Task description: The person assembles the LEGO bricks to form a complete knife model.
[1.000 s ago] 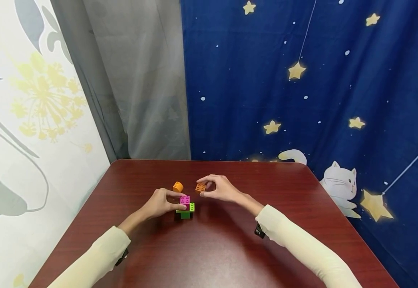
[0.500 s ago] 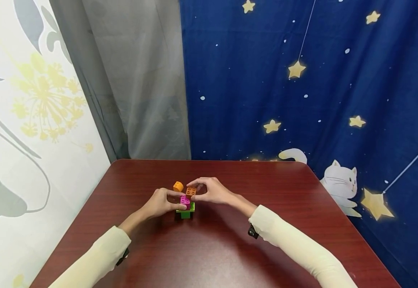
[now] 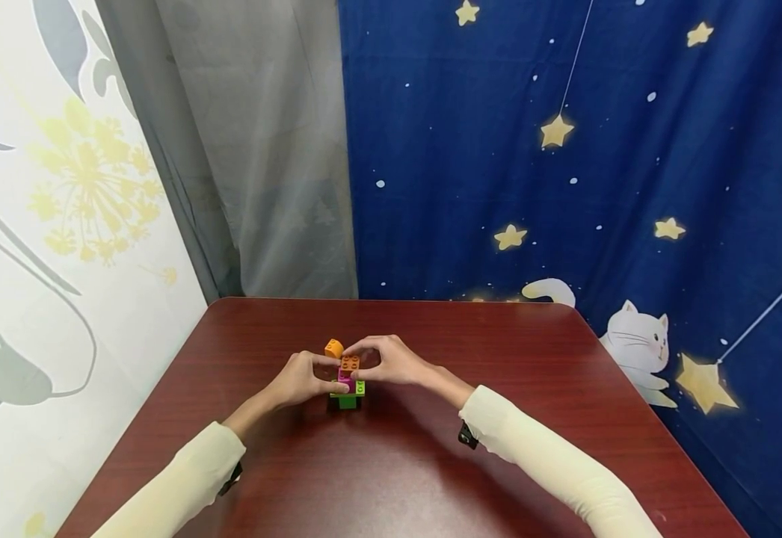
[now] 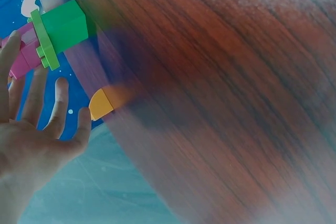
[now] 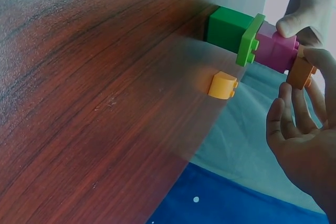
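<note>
Star-patterned blue curtain (image 3: 425,149) hangs behind the reddish-brown counter (image 3: 485,336). On it stands a stack: green block (image 5: 228,29), lime plate (image 5: 250,41), magenta block (image 5: 272,47). Of the two hands, the left hand (image 3: 301,379) pinches the magenta block, while the right hand (image 3: 396,360) pinches an orange brick (image 5: 300,71) at the stack's top; whether it is fully seated, I cannot tell. Near the stack, a rounded yellow-orange block (image 5: 222,86) rests on the counter.
</note>
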`<state>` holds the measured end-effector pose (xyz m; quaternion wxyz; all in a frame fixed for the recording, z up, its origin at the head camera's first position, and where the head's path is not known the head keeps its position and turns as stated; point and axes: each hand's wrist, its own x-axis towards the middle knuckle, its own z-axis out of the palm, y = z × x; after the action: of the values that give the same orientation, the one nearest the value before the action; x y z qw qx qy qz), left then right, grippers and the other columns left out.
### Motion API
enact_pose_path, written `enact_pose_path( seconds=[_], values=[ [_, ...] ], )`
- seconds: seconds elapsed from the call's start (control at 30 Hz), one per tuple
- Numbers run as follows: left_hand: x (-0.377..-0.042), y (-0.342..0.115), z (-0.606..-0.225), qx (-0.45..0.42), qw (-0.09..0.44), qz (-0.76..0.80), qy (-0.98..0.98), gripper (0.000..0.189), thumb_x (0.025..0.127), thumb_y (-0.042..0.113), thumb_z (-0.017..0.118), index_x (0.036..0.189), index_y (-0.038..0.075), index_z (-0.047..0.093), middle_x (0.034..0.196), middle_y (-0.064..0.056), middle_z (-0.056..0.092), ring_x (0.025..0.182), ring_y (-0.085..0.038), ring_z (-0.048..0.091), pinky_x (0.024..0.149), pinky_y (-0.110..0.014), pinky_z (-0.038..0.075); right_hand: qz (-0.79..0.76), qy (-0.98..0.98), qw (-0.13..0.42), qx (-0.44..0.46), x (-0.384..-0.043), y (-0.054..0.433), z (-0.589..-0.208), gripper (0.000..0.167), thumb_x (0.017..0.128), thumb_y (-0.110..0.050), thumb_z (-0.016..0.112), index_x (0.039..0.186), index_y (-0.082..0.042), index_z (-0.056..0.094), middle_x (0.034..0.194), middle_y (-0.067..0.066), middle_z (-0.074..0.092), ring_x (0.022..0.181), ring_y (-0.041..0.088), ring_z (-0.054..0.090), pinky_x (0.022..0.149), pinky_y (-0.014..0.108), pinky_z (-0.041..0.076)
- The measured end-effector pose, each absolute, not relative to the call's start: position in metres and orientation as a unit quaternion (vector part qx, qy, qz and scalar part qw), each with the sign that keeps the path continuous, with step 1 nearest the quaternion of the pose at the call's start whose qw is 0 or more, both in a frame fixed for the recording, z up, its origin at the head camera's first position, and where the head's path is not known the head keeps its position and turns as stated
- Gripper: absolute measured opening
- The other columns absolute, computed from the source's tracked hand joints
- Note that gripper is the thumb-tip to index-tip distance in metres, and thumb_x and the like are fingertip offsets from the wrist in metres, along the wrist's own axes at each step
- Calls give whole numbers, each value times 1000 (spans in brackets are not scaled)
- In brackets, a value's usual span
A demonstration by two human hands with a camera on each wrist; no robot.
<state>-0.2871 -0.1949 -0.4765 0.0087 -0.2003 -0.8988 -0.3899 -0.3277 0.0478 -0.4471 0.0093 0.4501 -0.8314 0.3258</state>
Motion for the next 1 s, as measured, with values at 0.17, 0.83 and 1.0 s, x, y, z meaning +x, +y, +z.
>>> enact_pose_path(
  seconds=[0.17,0.83,1.0],
  values=[
    [-288,-195,-476,-203,13,-381,-902,48,79,42,91,116,13,80,105,1,77,95,-19,70,81,-35,58,334,-827,0,452,-327,47,-448,38,90,-25,85,125,-17,75,114,-6,75,97,9,70,84,25,55],
    [-290,-197,-476,-217,7,-378,-900,41,80,39,91,112,17,81,101,6,76,92,-14,70,79,-30,58,336,-835,-10,436,-328,39,-453,38,87,-30,87,123,-20,77,110,-10,74,98,6,67,83,22,53],
    [-290,-197,-475,-224,3,-383,-896,40,80,39,91,112,16,80,102,4,76,93,-15,71,81,-33,59,336,-834,-19,438,-331,38,-451,38,86,-28,88,121,-17,77,109,-6,76,101,18,71,88,37,57]
  ],
)
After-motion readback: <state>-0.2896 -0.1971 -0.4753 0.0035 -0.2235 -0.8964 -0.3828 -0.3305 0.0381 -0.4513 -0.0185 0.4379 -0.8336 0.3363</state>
